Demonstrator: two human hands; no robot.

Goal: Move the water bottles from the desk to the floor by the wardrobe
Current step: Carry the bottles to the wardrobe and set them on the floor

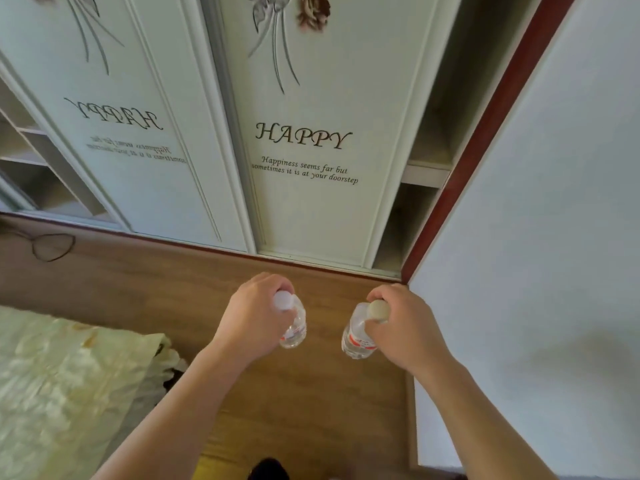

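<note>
Two clear plastic water bottles hang over the wooden floor (311, 393) in front of the wardrobe (311, 209). My left hand (252, 317) grips the neck of the left bottle (294, 329), which has a white cap. My right hand (403, 325) grips the neck of the right bottle (356, 339), which has a beige cap and a red-and-white label. Both bottles point down. Whether their bases touch the floor I cannot tell.
The wardrobe has white sliding doors printed "HAPPY", with open shelves (408, 223) at its right end. A white wall (536, 271) closes off the right side. A bed with a yellowish cover (62, 382) lies at lower left. A dark cord (52, 245) lies on the floor at left.
</note>
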